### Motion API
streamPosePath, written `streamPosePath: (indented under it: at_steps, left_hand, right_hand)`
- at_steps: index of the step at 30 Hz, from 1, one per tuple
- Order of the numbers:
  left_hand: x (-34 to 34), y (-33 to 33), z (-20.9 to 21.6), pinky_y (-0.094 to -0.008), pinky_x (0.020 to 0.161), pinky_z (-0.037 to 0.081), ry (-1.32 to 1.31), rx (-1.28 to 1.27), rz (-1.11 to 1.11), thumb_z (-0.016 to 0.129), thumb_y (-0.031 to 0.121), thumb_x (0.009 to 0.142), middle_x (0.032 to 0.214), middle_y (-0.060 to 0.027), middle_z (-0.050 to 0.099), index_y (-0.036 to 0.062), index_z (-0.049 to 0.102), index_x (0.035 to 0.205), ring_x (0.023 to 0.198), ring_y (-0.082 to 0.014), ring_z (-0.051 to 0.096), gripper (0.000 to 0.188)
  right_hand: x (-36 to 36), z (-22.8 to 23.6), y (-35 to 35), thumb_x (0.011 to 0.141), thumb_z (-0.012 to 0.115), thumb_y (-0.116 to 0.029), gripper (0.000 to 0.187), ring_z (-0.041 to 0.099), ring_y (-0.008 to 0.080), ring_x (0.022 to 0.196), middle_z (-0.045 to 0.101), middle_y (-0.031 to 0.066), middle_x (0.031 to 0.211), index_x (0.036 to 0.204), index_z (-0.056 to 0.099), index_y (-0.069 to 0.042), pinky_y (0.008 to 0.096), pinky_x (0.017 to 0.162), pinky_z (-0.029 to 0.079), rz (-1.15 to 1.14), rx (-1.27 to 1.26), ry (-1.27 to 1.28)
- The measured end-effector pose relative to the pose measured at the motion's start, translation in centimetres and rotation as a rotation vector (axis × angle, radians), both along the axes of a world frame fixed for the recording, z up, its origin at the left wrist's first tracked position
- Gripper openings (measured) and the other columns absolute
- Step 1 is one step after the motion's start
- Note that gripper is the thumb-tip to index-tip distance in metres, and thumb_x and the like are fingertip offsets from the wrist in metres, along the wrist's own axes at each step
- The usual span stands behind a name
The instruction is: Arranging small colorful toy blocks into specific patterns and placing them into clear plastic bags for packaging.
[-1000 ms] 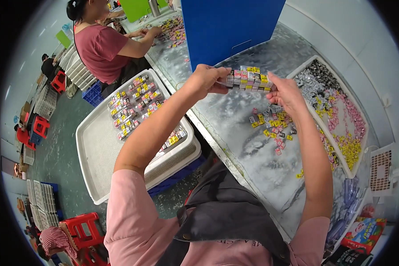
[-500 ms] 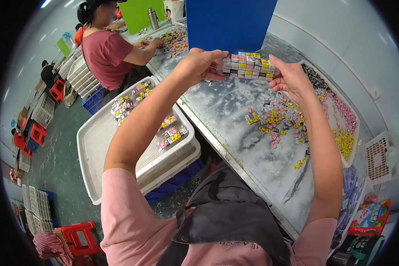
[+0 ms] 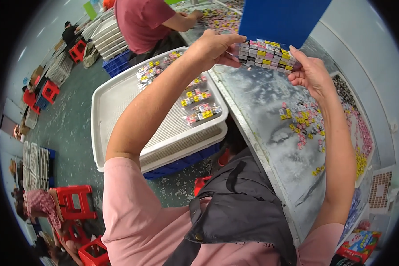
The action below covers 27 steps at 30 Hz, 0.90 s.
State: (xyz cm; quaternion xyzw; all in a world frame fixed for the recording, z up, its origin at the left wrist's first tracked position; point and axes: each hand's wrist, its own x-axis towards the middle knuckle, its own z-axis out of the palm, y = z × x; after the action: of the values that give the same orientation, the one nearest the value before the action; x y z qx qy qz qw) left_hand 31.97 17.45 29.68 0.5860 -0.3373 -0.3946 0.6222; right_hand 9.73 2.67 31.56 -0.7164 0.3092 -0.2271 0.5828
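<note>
Between my two hands, above the table, is a clear packet of small blocks, stacked in neat rows of grey, pink, yellow and white. My left hand is closed on its left end, thumb and fingers pinching the clear wrap. At the right end, my right hand grips it with the thumb on top and the fingers curled below. Loose small pieces in pink, yellow, grey and black lie scattered on the tabletop, below my right forearm.
Left of the table, a white mesh tray holds several filled clear packets and rests on stacked trays and a blue crate. A blue panel stands at the back. A sorted tray lies far right. A co-worker works beyond the tray.
My view has swung left, so the table and tray sit further right in the picture. Both hands still hold the packet, which now tilts slightly down to the right.
</note>
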Motion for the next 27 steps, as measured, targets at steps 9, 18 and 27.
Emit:
streamPosePath:
  at_steps: [9,18,27]
  left_hand:
    - [4.7,8.3,-2.2,-0.0294,0.065,0.063,-0.071,0.029,0.202,0.075,0.027,0.089,0.085,-0.0146,0.065,-0.0104,0.065,0.089,0.066,-0.0202,0.07,0.039]
    - [6.9,19.6,-9.7,-0.0259,0.061,0.053,-0.218,0.194,0.495,0.071,0.031,0.094,0.072,-0.0069,0.065,-0.0067,0.067,0.084,0.063,-0.0113,0.062,0.04]
    - [7.8,26.9,-23.6,-0.0269,0.075,0.058,0.075,0.295,0.648,0.068,0.026,0.097,0.089,-0.0086,0.068,-0.0055,0.066,0.103,0.076,-0.0127,0.066,0.032]
  right_hand:
    - [8.1,-2.7,4.4,0.091,0.069,-0.052,0.055,0.061,0.0088,0.059,0.061,0.0051,0.077,0.097,0.066,0.003,0.0213,0.051,0.052,0.155,0.043,0.028]
    - [16.0,-13.0,12.3,0.094,0.068,-0.044,0.047,0.066,0.0138,0.064,0.065,0.01,0.084,0.1,0.06,0.002,0.0245,0.054,0.054,0.337,0.173,0.058]
    - [22.0,-26.0,18.0,0.092,0.069,-0.032,0.041,0.07,0.0193,0.064,0.068,0.0138,0.078,0.103,0.056,0.005,0.0328,0.056,0.055,0.409,-0.121,0.322]
